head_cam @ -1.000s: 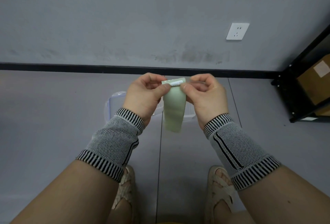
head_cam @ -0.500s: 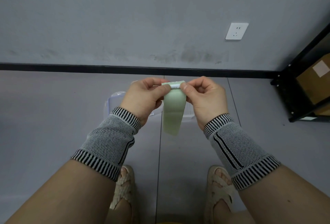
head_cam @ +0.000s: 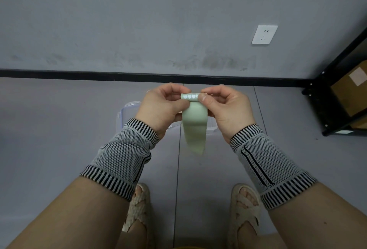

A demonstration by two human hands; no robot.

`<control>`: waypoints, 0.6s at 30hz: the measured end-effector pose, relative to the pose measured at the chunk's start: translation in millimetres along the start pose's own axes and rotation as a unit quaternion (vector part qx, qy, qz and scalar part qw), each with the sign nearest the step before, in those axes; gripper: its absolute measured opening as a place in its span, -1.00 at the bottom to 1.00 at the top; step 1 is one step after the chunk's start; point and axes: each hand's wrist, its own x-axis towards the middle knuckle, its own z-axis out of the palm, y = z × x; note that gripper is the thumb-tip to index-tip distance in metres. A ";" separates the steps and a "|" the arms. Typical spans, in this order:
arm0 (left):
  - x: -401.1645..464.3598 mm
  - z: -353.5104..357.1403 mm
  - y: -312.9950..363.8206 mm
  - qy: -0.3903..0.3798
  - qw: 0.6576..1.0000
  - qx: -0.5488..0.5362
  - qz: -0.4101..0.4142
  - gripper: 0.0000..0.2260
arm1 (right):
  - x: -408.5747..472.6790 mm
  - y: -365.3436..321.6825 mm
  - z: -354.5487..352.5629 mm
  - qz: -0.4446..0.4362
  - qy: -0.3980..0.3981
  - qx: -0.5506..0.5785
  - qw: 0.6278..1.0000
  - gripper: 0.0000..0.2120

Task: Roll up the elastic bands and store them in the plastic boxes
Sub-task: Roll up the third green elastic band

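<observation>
While both hands are raised in front of the chest, the left hand [head_cam: 160, 108] and the right hand [head_cam: 226, 108] each pinch one end of the rolled top of a pale green elastic band [head_cam: 195, 127] between thumb and curled fingers. The small roll shows a row of white heart marks, and the unrolled rest of the band hangs loose below it, apart from the floor [head_cam: 59, 129]. A clear plastic box [head_cam: 127, 109] sits on the floor beneath the hands, mostly hidden behind them, near the black baseboard [head_cam: 79, 74]. Striped knit wrist sleeves cover both forearms. A black shelf [head_cam: 337, 82] with a cardboard carton stands in the floor's right corner.
</observation>
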 end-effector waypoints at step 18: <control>1.7 -2.3 0.9 0.010 1.000 0.003 0.006 -0.86 | -0.3 2.3 1.7 0.014 -0.012 0.043 0.999 -0.84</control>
